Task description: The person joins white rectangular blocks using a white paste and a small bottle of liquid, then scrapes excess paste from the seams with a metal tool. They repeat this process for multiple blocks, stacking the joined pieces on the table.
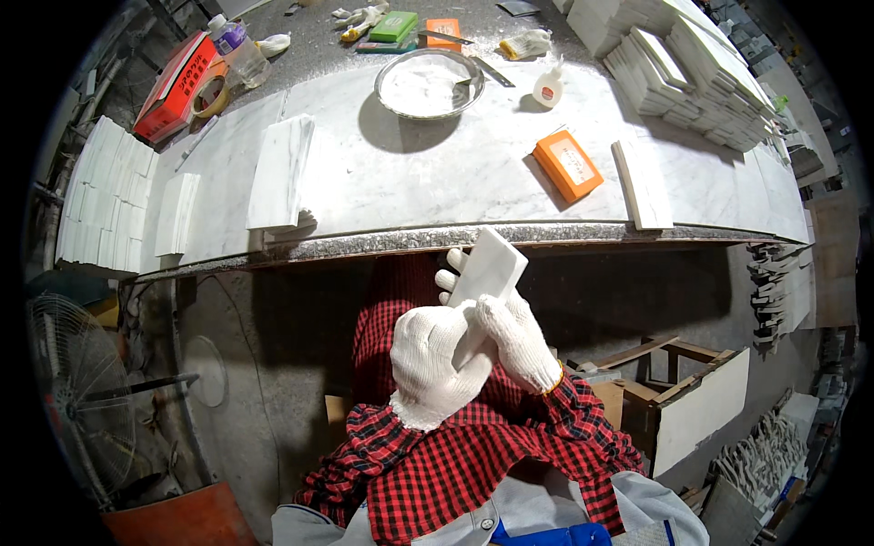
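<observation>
One view on my feed, the head cam, so here goes: the white slab [492, 264] is held up over the lap, just short of the table's front edge. The gloved right hand [521, 346] is clamped on it, thumb on the face and fingers wrapped behind. The gloved left hand [435, 359] is curled in at the slab's lower end; I honestly can't tell whether it's gripping or only resting there. If I were steering this, I'd let the right hand carry the weight, spread the fingers behind for support and go easy on the corners, which look chippable to me. As for the surface, the worktable [382, 196] has a pale, grey-veined top and a rough front edge. On it sit a metal bowl [411, 113] of white stuff, an orange box [568, 166] and a small squeeze bottle [549, 86], with tile stacks [105, 196] at both ends. Room's a dim workshop: big fan [82, 391] lower left, wooden frame [701, 400] lower right.
</observation>
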Motion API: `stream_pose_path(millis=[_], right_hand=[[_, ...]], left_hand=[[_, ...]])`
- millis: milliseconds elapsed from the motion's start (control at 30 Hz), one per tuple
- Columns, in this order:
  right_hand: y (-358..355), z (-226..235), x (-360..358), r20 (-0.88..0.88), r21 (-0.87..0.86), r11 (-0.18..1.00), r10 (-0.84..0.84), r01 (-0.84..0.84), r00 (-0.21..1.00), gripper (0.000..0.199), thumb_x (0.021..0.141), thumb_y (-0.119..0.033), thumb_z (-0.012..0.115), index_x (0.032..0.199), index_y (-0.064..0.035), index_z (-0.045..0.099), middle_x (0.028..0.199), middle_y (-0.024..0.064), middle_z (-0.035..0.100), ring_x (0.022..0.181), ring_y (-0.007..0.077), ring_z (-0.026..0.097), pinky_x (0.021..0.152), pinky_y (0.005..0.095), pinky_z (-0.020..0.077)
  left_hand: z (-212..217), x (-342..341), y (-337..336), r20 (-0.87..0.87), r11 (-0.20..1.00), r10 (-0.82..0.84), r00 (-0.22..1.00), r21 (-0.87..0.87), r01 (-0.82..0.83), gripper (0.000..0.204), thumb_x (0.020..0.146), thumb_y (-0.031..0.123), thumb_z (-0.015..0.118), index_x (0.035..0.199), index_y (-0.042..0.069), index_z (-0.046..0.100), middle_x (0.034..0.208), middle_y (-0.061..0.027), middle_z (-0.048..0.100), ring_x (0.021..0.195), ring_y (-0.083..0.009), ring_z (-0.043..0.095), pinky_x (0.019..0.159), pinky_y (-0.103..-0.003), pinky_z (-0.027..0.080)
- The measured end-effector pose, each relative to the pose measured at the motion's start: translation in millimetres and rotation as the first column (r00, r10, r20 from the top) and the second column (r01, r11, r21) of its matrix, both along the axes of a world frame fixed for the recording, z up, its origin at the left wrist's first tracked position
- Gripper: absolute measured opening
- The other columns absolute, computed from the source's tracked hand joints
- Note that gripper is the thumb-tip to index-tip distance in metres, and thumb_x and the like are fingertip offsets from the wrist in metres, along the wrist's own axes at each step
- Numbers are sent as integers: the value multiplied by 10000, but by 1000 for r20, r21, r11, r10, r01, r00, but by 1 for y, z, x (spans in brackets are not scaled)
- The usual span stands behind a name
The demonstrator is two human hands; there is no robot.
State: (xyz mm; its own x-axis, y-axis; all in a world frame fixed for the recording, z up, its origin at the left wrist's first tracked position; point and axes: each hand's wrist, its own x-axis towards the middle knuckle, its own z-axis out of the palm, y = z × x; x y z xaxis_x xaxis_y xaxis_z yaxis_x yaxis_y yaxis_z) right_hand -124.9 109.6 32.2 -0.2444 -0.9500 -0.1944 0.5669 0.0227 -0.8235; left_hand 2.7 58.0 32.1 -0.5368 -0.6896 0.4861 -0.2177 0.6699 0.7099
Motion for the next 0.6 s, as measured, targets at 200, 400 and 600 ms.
stream_pose_path(millis=[200, 400, 600], right_hand=[[-15, -10, -37, 187, -22, 975, 223, -222, 957, 577, 999, -331, 626, 1444, 3, 473, 1340, 113, 595, 1164, 189, 590, 995, 349, 482], [-40, 19, -64, -210, 184, 862, 504, -472, 838, 563, 1003, -376, 625, 1392, 20, 533, 1212, 134, 670, 1092, 200, 625, 971, 349, 496], [-79, 38, -87, -533, 231, 795, 586, -561, 611, 520, 1042, -378, 558, 1385, 12, 561, 1239, 120, 679, 1103, 163, 616, 957, 315, 485]], left_hand=[[25, 9, -37, -199, 966, -56, 978, 237, 103, 422, 706, -51, 776, 1108, 5, 660, 1060, -108, 658, 965, -193, 659, 863, -324, 540], [55, 14, -110, -2, 850, -343, 939, 425, 311, 634, 811, 143, 825, 1382, 20, 577, 1345, -153, 625, 1245, -229, 588, 1078, -361, 452], [30, -5, -124, -251, 620, -215, 944, 711, 331, 408, 945, 29, 677, 1344, -14, 607, 1281, -84, 671, 1130, -143, 635, 1011, -283, 500]])
